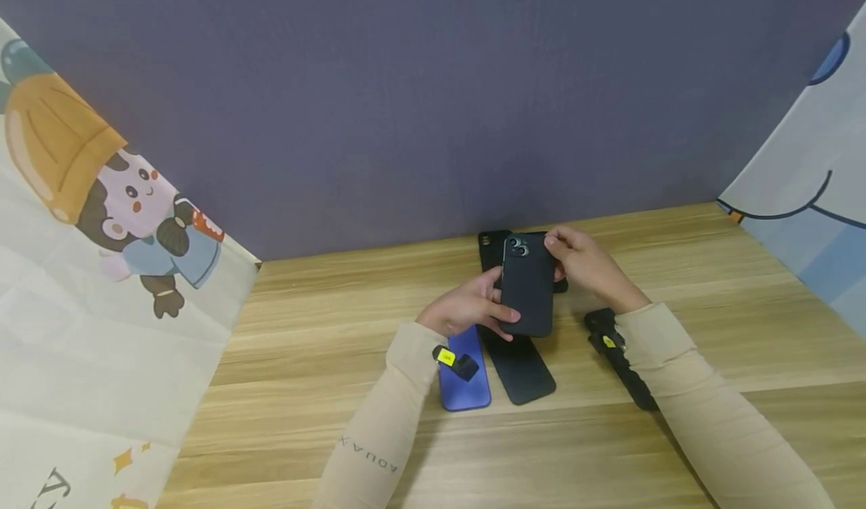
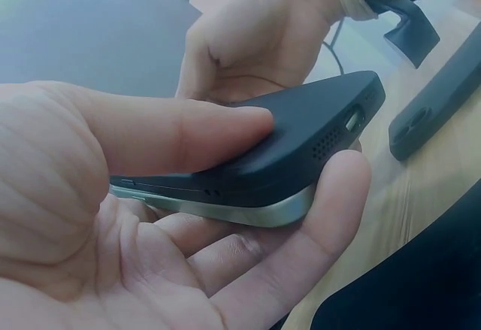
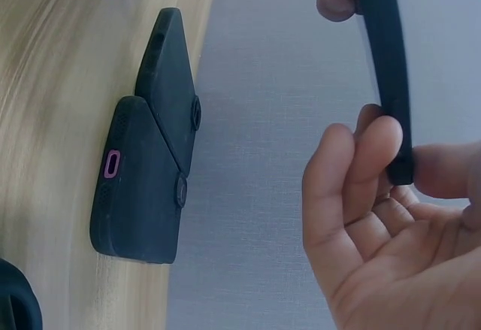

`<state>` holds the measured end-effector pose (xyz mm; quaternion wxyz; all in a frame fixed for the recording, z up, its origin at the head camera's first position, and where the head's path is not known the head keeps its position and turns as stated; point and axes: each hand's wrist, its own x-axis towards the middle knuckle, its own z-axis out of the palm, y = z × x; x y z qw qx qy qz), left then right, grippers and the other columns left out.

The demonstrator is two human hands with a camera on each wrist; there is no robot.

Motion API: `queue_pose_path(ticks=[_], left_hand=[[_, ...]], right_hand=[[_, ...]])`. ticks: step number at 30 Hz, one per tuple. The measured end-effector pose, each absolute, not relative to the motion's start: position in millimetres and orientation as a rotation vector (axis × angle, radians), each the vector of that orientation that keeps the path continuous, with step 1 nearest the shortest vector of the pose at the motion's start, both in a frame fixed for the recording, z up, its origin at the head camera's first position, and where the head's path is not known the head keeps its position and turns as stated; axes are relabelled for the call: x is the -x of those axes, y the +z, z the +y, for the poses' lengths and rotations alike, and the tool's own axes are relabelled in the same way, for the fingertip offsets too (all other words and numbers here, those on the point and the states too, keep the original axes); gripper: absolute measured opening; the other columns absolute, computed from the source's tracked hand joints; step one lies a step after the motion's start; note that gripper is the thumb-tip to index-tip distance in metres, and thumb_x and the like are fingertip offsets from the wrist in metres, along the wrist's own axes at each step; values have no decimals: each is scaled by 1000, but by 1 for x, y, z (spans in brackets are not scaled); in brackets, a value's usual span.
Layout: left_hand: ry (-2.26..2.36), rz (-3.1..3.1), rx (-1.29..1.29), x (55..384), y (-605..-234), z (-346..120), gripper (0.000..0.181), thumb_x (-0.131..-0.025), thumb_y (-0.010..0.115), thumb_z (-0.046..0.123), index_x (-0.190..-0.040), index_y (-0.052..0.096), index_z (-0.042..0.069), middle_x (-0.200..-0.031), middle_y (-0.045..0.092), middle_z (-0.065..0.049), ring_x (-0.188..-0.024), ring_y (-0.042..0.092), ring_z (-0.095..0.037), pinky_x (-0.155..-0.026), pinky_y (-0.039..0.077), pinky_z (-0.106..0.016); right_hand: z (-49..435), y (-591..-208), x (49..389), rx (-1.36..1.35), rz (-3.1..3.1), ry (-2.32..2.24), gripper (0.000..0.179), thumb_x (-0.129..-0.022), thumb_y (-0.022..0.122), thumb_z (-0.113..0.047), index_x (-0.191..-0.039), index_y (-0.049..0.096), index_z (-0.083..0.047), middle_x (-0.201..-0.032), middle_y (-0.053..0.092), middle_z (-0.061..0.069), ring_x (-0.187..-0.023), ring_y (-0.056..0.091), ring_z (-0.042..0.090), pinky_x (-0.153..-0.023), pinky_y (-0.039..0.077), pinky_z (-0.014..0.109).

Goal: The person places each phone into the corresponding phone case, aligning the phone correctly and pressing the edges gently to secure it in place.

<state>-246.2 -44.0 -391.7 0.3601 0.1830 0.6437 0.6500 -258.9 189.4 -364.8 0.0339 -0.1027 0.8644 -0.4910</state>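
Observation:
Both hands hold a phone in a black case point(image 1: 529, 287) above the table, its camera side facing up. My left hand point(image 1: 468, 306) grips its lower left side, thumb across the back and fingers beneath. At the upper right corner, my right hand point(image 1: 585, 265) pinches it between thumb and fingers. In the left wrist view the black case point(image 2: 301, 131) covers the back, and a pale silvery phone edge point(image 2: 279, 213) shows below the case's rim at one corner. The right wrist view has the held phone point(image 3: 387, 59) edge-on.
Under the hands lie a blue phone point(image 1: 464, 389) and a long black phone or case point(image 1: 521, 370). Farther back, another black one point(image 1: 490, 246) lies near the dark wall panel point(image 1: 406, 118). Two black-cased phones overlap in the right wrist view, the front one point(image 3: 139, 187) with a pink-rimmed port.

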Motion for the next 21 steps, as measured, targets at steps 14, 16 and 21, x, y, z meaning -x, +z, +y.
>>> queue_pose_path(ticks=[14, 16, 21], left_hand=[[1668, 1638, -482, 240, -391, -47, 76, -91, 61, -17, -154, 32, 14, -132, 61, -37, -101, 73, -32, -76, 63, -50], [1667, 1636, -482, 239, -392, -48, 77, -91, 61, -17, -155, 32, 15, -132, 61, -36, -104, 73, -34, -76, 63, -50], [1667, 1632, -483, 238, -392, -50, 79, -91, 61, -17, -156, 31, 17, -133, 61, -35, -106, 72, -36, -76, 63, -50]], right_hand=[[187, -366, 251, 299, 2635, -1533, 35, -112, 39, -30, -116, 56, 1, -87, 55, 11, -72, 58, 19, -68, 53, 34], [187, -366, 251, 300, 2613, -1552, 35, -112, 39, -30, -116, 55, 1, -89, 54, 11, -72, 57, 19, -70, 54, 36], [186, -366, 248, 304, 2563, -1605, 34, -112, 38, -28, -115, 54, 2, -89, 52, 10, -73, 56, 19, -70, 54, 37]])
